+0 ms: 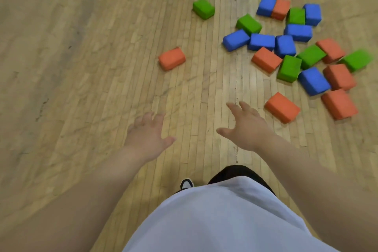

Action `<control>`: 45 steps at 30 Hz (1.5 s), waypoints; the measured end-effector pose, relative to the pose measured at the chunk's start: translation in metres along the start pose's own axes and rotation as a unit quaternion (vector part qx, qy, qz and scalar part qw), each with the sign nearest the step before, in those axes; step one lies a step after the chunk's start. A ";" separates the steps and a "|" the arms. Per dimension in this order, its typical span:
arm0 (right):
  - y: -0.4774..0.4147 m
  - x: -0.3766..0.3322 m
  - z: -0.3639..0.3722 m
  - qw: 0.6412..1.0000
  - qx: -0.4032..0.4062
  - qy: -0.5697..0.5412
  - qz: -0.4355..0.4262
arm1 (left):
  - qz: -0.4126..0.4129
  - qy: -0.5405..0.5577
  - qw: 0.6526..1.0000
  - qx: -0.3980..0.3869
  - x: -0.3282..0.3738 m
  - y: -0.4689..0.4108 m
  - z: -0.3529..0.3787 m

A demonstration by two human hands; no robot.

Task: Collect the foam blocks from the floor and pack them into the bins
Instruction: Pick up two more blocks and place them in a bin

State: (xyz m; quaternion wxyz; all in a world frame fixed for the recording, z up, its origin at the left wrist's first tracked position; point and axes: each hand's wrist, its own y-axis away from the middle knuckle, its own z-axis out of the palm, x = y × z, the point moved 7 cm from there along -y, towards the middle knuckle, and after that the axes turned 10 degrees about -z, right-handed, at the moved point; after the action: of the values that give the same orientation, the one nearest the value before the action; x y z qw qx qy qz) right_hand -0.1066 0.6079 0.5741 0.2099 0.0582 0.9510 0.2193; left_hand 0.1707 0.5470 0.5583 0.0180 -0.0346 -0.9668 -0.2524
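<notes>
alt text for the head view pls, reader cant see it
The left hand and right hand reach out open and empty over a wooden floor. Orange, blue and green foam blocks lie scattered ahead to the right, the nearest orange block just beyond the right hand.

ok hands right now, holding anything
Left hand: open, fingers spread, holding nothing.
Right hand: open, fingers spread, holding nothing.

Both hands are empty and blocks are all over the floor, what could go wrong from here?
The lone orange block and lone green block lie apart from the pile and may be overlooked. Pile blocks touch each other, so the open left hand or right hand could knock neighbours away while grabbing one.
</notes>
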 end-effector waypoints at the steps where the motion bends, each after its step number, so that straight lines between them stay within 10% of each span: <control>1: -0.018 0.002 -0.007 1.000 -0.002 0.005 0.002 | 0.004 -0.006 1.000 -0.003 0.004 -0.017 -0.006; 25: -0.559 0.077 -0.282 0.990 -0.085 0.061 -0.091 | -0.126 0.080 0.988 -0.039 0.138 -0.485 -0.199; 39: -0.910 -0.052 -0.268 0.952 -0.236 0.142 -0.138 | -0.230 0.178 0.946 -0.143 0.039 -0.782 -0.244; 45: -1.046 -0.069 -0.159 0.898 -0.325 0.221 -0.197 | -0.328 0.294 0.881 -0.174 0.003 -0.863 -0.145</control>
State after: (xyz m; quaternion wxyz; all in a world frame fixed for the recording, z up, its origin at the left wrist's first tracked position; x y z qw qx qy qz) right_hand -0.1312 -0.4070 0.2672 0.0404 -0.2521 0.8407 0.4775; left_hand 0.1049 -0.2750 0.2649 0.2114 0.3578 -0.8134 -0.4070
